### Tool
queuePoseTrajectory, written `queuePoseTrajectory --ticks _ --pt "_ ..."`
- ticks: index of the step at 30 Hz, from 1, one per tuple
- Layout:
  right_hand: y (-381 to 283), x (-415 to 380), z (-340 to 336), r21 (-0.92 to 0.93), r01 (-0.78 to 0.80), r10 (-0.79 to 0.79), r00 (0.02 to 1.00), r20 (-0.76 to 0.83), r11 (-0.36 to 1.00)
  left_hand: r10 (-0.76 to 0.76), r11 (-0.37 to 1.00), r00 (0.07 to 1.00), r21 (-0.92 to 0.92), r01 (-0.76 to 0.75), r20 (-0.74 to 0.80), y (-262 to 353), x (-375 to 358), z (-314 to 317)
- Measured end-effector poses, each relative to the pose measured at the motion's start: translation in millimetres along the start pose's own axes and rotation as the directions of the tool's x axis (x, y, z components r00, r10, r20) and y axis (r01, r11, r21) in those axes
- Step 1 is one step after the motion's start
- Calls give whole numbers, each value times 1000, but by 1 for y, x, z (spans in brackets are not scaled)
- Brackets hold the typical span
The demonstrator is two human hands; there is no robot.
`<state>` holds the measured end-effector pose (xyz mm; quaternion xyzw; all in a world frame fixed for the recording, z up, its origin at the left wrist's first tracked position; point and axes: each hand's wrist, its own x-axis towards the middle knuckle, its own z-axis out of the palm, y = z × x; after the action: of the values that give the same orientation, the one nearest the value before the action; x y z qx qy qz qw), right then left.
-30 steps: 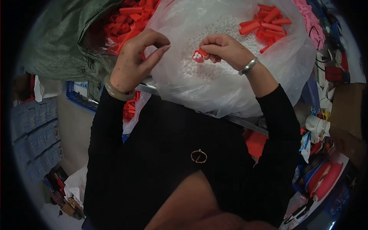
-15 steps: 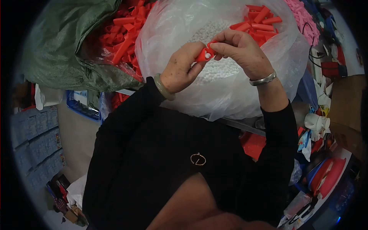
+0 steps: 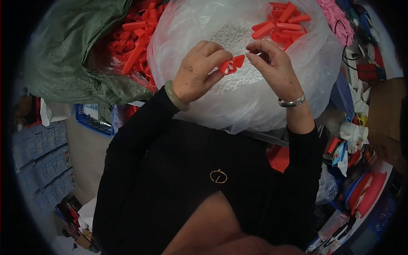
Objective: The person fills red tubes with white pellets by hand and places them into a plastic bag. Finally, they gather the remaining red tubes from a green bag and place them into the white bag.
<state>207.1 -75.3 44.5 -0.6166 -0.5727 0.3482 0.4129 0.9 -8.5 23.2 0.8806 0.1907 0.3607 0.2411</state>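
Observation:
Between its thumb and fingers my left hand (image 3: 199, 70) holds a red plastic piece (image 3: 232, 64) with small white balls in its opening. My right hand (image 3: 274, 63) is just right of the piece, not touching it; thumb and index finger are apart, and nothing shows between them. Beneath both hands lies a heap of small white balls (image 3: 238, 38) in a clear plastic bag (image 3: 182, 25). More red pieces (image 3: 289, 26) rest at the bag's upper right.
A green woven sack (image 3: 63, 63) with many red pieces (image 3: 134, 53) stands at upper left. Pink pieces (image 3: 338, 19) lie at upper right. A blue basket (image 3: 95, 123) is at left, stacked boxes (image 3: 42, 157) beyond it, and a cardboard box (image 3: 384, 114) at far right.
My right hand has let go of the red piece and moved slightly right and down. The piece stays in my left hand, its flap now spread open to the right.

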Motion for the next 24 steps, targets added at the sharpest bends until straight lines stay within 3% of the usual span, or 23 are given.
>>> queuePoseTrajectory --ticks 2,8,12,15,18,20,21,23,24 --pt "-1 -5 0 3 -24 24 1000 -12 1000 34 978 997 202 -48 69 -12 -2 6" --pt "2 -15 2 -32 -47 47 999 -15 998 51 958 997 280 -63 52 -22 -7 7" --pt "-3 -17 5 -35 -61 60 998 -21 998 62 969 998 239 -64 14 -9 -3 0" --pt "-3 -19 8 0 -75 75 997 -37 997 4 972 997 232 -23 82 -25 -6 6" --pt "-2 -23 10 2 -43 43 998 -33 999 -54 991 999 126 55 -10 -18 -6 5" --pt "-6 -24 12 40 -45 46 998 -34 998 -236 962 968 -118 245 86 -18 -6 5" --pt "-8 -25 14 79 -51 54 998 -38 996 -237 962 968 -116 246 85 -18 -7 7" --pt "-14 -25 19 114 -29 35 998 -53 993 -279 829 949 -462 315 146 -17 -13 13" --pt "-16 -25 21 145 -4 14 997 -70 989 -280 830 949 -461 316 146 -14 -14 14"
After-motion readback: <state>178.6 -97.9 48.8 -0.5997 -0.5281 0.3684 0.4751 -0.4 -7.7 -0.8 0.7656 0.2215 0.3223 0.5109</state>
